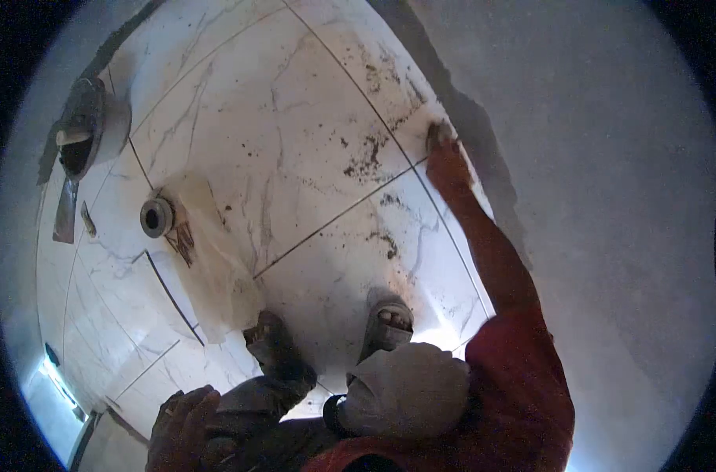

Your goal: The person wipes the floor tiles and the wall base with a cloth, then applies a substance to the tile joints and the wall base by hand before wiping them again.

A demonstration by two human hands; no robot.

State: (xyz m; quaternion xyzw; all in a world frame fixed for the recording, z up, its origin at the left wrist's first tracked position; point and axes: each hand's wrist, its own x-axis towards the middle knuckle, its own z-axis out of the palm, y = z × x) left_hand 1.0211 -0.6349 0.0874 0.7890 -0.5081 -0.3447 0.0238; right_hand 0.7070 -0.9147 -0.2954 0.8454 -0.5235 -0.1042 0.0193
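My right arm reaches to the foot of the grey wall [610,204]. There my right hand [452,169] is closed and low against the edge of the marble-patterned floor tiles [295,141]. Something small and dark shows at its fingers, too blurred to name. Dark crumbs of dirt [366,161] lie on the tiles left of this hand. At the lower left, my left hand [183,421] rests by my bent knee with nothing visible in it, its fingers laid over and partly in shadow.
A dark tub [98,118] stands at the far left, a flat blade [65,212] beside it. Nearer are a ring-shaped roll [156,217], thin brown strips [182,242] and a crumpled pale sheet [212,259]. My sandalled foot [388,322] is on the tiles.
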